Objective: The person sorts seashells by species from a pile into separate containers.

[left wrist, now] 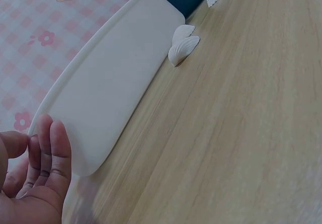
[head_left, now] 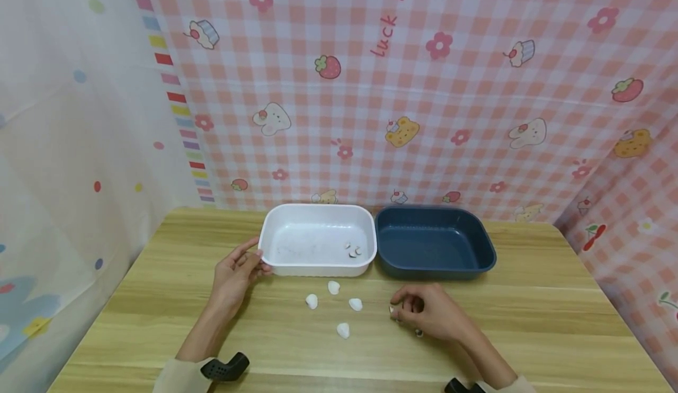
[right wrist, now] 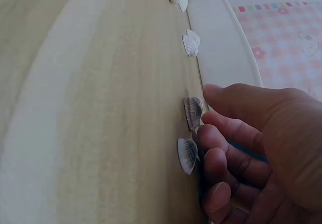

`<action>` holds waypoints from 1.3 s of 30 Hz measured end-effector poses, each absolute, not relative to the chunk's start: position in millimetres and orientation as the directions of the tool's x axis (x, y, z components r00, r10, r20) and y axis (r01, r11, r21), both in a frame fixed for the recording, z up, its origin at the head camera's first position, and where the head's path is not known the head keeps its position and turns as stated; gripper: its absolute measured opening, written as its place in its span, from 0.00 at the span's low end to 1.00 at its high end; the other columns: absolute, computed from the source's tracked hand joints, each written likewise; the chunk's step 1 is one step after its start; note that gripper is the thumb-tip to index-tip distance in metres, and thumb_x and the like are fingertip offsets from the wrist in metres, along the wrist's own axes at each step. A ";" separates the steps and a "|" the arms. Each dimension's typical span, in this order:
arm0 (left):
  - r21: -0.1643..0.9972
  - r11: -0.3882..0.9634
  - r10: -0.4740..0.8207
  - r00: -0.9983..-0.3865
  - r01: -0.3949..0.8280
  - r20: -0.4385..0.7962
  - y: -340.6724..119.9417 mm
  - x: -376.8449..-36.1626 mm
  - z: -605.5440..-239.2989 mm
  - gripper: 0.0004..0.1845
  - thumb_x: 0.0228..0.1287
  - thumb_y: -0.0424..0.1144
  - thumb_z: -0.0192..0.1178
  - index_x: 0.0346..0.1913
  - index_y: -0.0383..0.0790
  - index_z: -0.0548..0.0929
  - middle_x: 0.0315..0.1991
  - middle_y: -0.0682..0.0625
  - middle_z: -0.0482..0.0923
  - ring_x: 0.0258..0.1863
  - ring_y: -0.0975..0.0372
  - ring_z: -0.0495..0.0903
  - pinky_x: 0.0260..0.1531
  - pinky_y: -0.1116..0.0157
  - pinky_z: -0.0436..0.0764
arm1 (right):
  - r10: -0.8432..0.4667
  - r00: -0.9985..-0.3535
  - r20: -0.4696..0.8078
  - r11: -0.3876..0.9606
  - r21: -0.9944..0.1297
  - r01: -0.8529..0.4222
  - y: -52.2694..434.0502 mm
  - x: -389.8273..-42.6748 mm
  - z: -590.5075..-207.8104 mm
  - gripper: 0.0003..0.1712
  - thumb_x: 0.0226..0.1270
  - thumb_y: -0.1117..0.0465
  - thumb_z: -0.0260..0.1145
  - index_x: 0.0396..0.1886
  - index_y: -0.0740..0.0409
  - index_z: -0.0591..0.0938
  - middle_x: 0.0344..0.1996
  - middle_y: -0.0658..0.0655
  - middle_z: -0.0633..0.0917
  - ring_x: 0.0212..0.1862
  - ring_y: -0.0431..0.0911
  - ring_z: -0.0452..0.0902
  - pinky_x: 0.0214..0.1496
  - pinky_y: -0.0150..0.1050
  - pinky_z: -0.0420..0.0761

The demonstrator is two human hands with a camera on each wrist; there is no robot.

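Right hand (head_left: 431, 313): it rests on the worktop (head_left: 529, 322) in front of the blue tray (head_left: 434, 240); the fingers are curled, and the grip pinches a small shell (right wrist: 193, 112) between thumb and forefinger; in the right wrist view a second shell (right wrist: 187, 155) lies on the wood, touching the fingertips.
Left hand (head_left: 235, 275): it lies at the left end of the white tray (head_left: 281, 263); the fingers are relaxed and almost straight, the grip is released and holds nothing; the fingertips touch the tray wall or are just beside it, I cannot tell which.
Loose shells: four white shells (head_left: 333, 287) lie on the worktop between the two hands, just in front of the white tray; they are apart from each other.
White tray: it stands touching the blue tray, side by side; a few small shell pieces (head_left: 353, 250) lie inside, near its right wall.
Background: a pink checked cloth (head_left: 424, 116) with cartoon prints hangs behind the worktop.
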State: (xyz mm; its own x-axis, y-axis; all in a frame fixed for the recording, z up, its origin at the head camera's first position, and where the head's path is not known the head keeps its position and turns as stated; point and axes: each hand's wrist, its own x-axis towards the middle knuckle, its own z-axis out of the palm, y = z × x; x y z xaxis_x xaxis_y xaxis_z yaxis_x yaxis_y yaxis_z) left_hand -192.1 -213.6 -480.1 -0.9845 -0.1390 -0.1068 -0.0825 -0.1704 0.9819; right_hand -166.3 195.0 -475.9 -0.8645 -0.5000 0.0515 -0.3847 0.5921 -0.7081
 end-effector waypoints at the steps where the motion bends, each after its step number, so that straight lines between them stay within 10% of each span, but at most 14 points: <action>1: 0.982 -0.172 -0.138 -0.985 -0.083 -0.107 -213.4 -192.2 -479.9 0.24 0.78 0.35 0.57 0.73 0.36 0.71 0.33 0.54 0.82 0.30 0.67 0.85 0.40 0.70 0.90 | -0.494 -0.868 0.051 0.595 -0.708 -0.380 194.7 -165.9 -476.3 0.08 0.65 0.54 0.76 0.39 0.50 0.88 0.23 0.42 0.82 0.24 0.32 0.73 0.26 0.28 0.78; 39: 0.980 -0.175 -0.138 -0.984 -0.090 -0.115 -212.6 -192.0 -479.4 0.24 0.78 0.34 0.56 0.73 0.36 0.71 0.32 0.56 0.83 0.30 0.67 0.85 0.40 0.71 0.89 | -0.315 -0.949 -0.017 0.630 -0.752 -0.196 184.8 -161.4 -479.3 0.06 0.60 0.57 0.79 0.33 0.52 0.89 0.20 0.45 0.83 0.21 0.34 0.74 0.22 0.28 0.76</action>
